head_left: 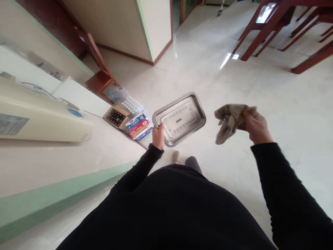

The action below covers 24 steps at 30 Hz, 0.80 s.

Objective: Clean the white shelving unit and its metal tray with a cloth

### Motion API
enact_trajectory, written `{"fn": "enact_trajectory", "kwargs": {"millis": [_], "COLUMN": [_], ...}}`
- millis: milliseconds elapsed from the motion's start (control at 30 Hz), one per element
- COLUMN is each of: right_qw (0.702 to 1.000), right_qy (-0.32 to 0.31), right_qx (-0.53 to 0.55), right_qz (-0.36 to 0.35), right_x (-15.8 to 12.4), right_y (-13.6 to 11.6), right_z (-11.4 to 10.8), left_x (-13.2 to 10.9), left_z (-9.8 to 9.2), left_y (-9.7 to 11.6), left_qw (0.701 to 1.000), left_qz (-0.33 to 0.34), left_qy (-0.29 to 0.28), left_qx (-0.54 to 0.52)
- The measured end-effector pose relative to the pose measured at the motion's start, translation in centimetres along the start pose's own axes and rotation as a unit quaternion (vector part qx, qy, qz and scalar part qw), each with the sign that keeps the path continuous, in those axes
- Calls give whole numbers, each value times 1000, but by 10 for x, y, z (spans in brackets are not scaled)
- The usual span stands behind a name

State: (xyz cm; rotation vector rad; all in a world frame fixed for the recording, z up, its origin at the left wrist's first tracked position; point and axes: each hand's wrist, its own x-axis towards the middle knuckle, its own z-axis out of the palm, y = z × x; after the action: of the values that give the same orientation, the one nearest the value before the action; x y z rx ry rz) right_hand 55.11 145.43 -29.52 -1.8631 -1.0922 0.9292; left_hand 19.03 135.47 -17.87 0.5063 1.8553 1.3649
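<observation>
Black fabric fills the bottom of my view: soft-looking top [171, 208], long sleeves, cuffs ending at the wrists. Past that, my left hand [158, 137] is gripping a metal tray [179, 114] near its left corner, thumb over the rim, the other fingers mostly hidden, so I can't tell how they sit. Tray's held up in front of me, above the floor.

Looks like thin stainless, so I'd guess light for its size, stiff and pretty much unbreakable, but slippery if wet. With a one-corner hold the far end probably wants to droop. That lip is the obvious bit to grab; one hand on each short side would be steadier. Shape-wise it's a rounded rectangle with shallow walls, round marks in rows and a dark patch on the bottom.

Over on the right, my right hand [257, 126] has its fingers closed on a crumpled brownish-grey cloth [229, 119], dangling well apart from the tray. Limp, light, bunch it up anywhere you like.

Further out: glossy pale floor [192, 74], a bright printed carton [139, 126] beside an open cardboard box [116, 116], some shiny clear plastic [131, 104], a red-brown wooden chair [99, 81], then a matching table [263, 33] at far right.
</observation>
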Motion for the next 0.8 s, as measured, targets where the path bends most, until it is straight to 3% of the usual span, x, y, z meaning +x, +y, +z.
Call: {"fn": "enact_trajectory", "kwargs": {"millis": [67,100,133,200,267,333,433,567,633,733,800], "right_qw": [989,986,989,978,931,870,830,868,887,888,861], "right_qy": [-11,-30,-54,-140,-199,-236,-259,-194,-165,-170,-213], "right_qx": [94,121,130,84,-48,-144,-175,-160,-161,-151,-124], "right_qz": [111,108,51,-129,-302,-407,-462,-428,-400,-400,-445], "right_x": [-14,-30,-52,-104,-152,-179,-163,-87,-72,-102,-133], "right_y": [-23,-39,-59,-97,-127,-140,-127,-91,-85,-96,-112], "right_z": [-12,-11,-6,21,62,102,140,160,170,186,195], "left_x": [0,0,-1,-4,-6,-5,-1,6,8,13,15], "left_z": [-5,-7,-7,-7,-7,-8,-15,-27,-32,-39,-42], "left_y": [-4,-6,-8,-12,-15,-16,-20,-28,-30,-25,-19], "left_qw": [1000,1000,999,998,993,990,994,994,992,990,988], "left_qz": [-2,-3,-6,-7,3,32,72,85,94,100,106], "left_qy": [-11,-20,-32,-66,-108,-130,-75,34,50,68,73], "left_qx": [0,0,0,-12,-36,-50,-13,52,61,77,90]}}
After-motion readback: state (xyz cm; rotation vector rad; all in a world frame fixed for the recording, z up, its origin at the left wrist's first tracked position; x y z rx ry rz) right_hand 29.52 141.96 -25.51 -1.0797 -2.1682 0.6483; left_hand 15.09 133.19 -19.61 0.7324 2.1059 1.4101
